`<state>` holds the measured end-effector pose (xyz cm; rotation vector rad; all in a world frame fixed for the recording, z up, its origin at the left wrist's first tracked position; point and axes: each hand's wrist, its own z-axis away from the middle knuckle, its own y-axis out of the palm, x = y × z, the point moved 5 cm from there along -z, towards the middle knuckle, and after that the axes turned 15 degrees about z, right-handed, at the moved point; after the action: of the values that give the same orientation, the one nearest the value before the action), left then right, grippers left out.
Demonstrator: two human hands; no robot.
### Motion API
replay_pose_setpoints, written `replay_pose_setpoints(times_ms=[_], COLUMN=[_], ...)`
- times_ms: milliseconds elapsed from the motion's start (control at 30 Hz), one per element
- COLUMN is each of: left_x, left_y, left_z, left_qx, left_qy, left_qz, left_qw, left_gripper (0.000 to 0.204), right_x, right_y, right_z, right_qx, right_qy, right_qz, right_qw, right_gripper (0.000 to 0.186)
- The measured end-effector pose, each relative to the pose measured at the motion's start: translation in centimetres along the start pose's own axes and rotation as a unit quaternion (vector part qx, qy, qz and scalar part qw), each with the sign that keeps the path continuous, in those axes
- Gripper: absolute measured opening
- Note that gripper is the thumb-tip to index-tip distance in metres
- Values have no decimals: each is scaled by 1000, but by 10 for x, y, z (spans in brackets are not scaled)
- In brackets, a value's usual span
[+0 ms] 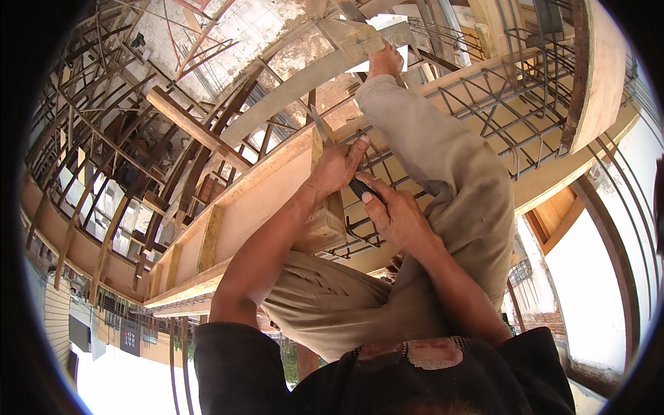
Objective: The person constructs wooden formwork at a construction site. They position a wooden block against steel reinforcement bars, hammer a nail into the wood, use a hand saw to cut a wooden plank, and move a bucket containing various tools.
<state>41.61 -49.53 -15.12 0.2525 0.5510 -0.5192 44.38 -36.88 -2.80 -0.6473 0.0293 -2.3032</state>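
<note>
Both my hands are together over the wooden formwork, in front of my bent knee. My right hand (400, 216) is wrapped round the black handle (360, 189) of a narrow tool. Its grey, tapering metal blade (321, 127) comes out beyond my left hand (337, 167), pointing up and to the left. The fingers of my left hand are closed around the middle of the tool, close against a short wooden piece (334, 205) set across the formwork. The exact kind of tool cannot be made out, as my hands cover its middle.
A steel rebar cage (477, 93) runs beside the long wooden form panel (238, 197). My bare foot (385, 61) rests on a timber at the top. A loose wooden beam (194, 128) sticks out at left, over a deep drop with crossed timbers. A curved-looking board (600, 76) stands at right.
</note>
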Motion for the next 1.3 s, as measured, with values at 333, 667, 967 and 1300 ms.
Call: replay_pose_setpoints(times_ms=[333, 667, 967, 1300], left_x=[7, 12, 5, 5], left_y=[-18, -17, -12, -13], left_z=[-10, -3, 20, 13], left_qx=[21, 24, 4, 28], left_qy=[-108, -133, -37, -90], left_qz=[91, 94, 52, 40], left_qw=[990, 986, 998, 995], left_gripper=[78, 75, 71, 77], right_x=[12, 12, 31, 23], right_y=[4, 18, 19, 19], right_z=[-19, -18, 21, 10], right_qx=[2, -17, -8, -19], right_qy=[-3, -9, -14, -4], right_qz=[5, -2, 32, 19], right_qw=[1000, 1000, 999, 1000], right_gripper=[55, 55, 54, 52])
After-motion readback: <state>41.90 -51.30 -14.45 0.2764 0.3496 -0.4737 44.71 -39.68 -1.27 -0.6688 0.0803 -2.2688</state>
